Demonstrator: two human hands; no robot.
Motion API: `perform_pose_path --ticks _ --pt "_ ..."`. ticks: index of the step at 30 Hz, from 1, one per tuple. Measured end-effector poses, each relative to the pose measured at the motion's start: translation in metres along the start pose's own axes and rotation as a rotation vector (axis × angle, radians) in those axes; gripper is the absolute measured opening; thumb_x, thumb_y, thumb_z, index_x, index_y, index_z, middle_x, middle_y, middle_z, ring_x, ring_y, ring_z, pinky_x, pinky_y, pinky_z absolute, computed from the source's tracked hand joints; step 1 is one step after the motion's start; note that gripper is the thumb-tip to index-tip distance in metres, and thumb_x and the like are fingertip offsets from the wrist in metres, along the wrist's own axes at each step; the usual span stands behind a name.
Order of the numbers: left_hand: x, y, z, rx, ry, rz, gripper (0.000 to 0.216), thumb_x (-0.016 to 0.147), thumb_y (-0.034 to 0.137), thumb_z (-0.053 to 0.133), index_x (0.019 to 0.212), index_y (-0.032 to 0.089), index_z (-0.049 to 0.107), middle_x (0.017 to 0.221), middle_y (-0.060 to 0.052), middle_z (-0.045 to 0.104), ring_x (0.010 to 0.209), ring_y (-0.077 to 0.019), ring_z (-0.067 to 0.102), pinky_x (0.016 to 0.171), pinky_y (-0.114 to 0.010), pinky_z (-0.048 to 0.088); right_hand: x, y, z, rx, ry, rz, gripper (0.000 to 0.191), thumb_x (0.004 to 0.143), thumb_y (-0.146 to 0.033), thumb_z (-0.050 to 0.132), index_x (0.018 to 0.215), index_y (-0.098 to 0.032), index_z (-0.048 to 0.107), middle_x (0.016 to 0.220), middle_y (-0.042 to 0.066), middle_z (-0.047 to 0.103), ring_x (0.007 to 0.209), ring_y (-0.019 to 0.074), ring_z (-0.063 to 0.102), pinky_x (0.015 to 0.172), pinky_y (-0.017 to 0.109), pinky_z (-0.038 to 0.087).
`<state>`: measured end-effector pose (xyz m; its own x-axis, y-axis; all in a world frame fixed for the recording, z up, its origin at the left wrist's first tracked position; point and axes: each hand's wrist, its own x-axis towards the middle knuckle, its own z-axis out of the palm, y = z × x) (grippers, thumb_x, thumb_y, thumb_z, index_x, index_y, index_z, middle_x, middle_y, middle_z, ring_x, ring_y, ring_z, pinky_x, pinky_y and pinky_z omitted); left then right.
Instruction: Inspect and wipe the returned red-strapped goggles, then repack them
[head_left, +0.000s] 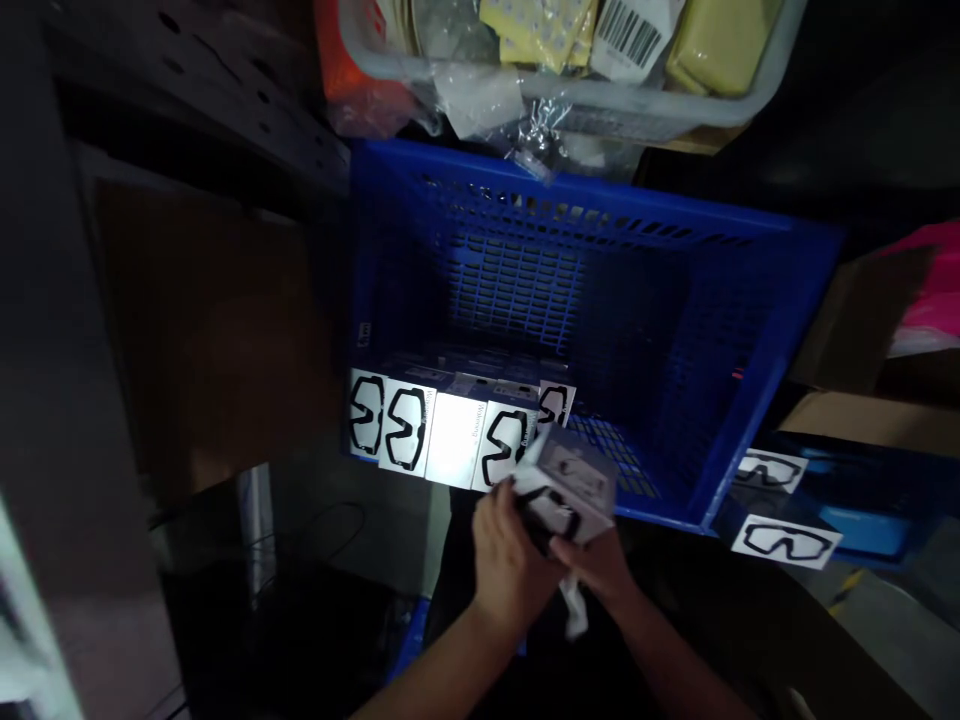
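Two hands, your left hand (506,560) and right hand (598,567), closed round box (571,483) at crate (600,195) front rim; likely light, stiff card, crushable: hold corners, squeeze gently

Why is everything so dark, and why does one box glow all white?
Head view: the light is dim and the left side is nearly black; glare washes the print off one white box in the row at the blue basket front; the held box between left hand and right hand looks blurred.
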<state>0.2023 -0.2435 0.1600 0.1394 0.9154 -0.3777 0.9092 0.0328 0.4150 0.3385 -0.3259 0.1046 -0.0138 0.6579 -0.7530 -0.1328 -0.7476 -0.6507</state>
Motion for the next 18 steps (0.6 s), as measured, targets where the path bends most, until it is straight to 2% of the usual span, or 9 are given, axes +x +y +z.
perform_pose_path --ticks 2,4,6,8,10,12,15,18 --pt "-0.003 0.023 0.018 -0.066 -0.104 0.048 0.103 0.072 0.041 0.075 0.151 0.006 0.018 0.13 -0.026 0.051 0.116 -0.0396 0.055 0.099 -0.054 0.049 0.013 0.003 -0.032 -0.146 0.122 0.071 0.063 0.069 -0.053 0.076 0.124 -0.028 0.059 0.121 0.011 0.068 0.119 0.0366 0.061 0.103 0.057 0.049" --pt "-0.01 0.03 0.031 -0.148 -0.191 0.065 0.11 0.072 0.04 0.076 0.155 0.009 0.012 0.14 -0.026 0.046 0.126 -0.0406 0.051 0.103 -0.054 0.049 0.044 0.008 -0.071 -0.277 0.161 0.126 0.067 0.061 -0.053 0.08 0.118 -0.026 0.061 0.118 0.012 0.07 0.115 0.039 0.062 0.1 0.058 0.051" --pt "-0.023 0.024 0.037 -0.195 -0.253 0.085 0.101 0.076 0.037 0.074 0.155 0.015 0.015 0.148 -0.024 0.041 0.134 -0.04 0.046 0.105 -0.055 0.049 0.083 0.011 -0.102 -0.308 0.155 0.138 0.076 0.06 -0.051 0.079 0.126 -0.023 0.056 0.12 0.014 0.069 0.115 0.0378 0.063 0.099 0.056 0.052" --pt "-0.044 0.006 0.041 -0.187 -0.296 0.082 0.082 0.082 0.027 0.065 0.153 0.02 0.025 0.151 -0.021 0.039 0.137 -0.0381 0.045 0.105 -0.054 0.05 0.123 0.017 -0.115 -0.346 0.108 0.163 0.075 0.066 -0.047 0.076 0.132 -0.021 0.053 0.125 0.013 0.068 0.114 0.0338 0.065 0.098 0.051 0.053" --pt "-0.067 -0.021 0.043 -0.153 -0.318 0.025 0.07 0.083 0.015 0.055 0.148 0.019 0.031 0.149 -0.02 0.042 0.136 -0.035 0.047 0.105 -0.053 0.051 0.154 0.027 -0.111 -0.378 0.06 0.18 0.066 0.074 -0.042 0.07 0.135 -0.023 0.053 0.13 0.009 0.066 0.115 0.0284 0.065 0.097 0.044 0.055" --pt "-0.09 -0.05 0.044 -0.106 -0.345 -0.03 0.062 0.083 0.011 0.05 0.143 0.018 0.037 0.145 -0.019 0.045 0.132 -0.0332 0.052 0.103 -0.052 0.052 0.175 0.042 -0.097 -0.42 0.016 0.21 0.056 0.076 -0.038 0.07 0.129 -0.025 0.059 0.127 0.006 0.068 0.113 0.0255 0.066 0.094 0.038 0.056" --pt "-0.116 -0.086 0.042 -0.049 -0.36 -0.154 0.055 0.084 0.013 0.048 0.139 0.017 0.043 0.141 -0.018 0.048 0.129 -0.0333 0.054 0.103 -0.052 0.052 0.187 0.067 -0.073 -0.515 -0.009 0.282 0.039 0.076 -0.039 0.075 0.112 -0.024 0.069 0.112 0.006 0.074 0.107 0.0263 0.069 0.089 0.035 0.057" --pt "-0.121 -0.103 0.041 -0.043 -0.354 -0.236 0.05 0.087 0.018 0.048 0.137 0.017 0.046 0.138 -0.017 0.05 0.128 -0.0326 0.055 0.104 -0.052 0.051 0.187 0.084 -0.06 -0.597 -0.035 0.326 0.033 0.076 -0.041 0.077 0.104 -0.024 0.073 0.099 0.004 0.077 0.1 0.0263 0.071 0.082 0.033 0.058"
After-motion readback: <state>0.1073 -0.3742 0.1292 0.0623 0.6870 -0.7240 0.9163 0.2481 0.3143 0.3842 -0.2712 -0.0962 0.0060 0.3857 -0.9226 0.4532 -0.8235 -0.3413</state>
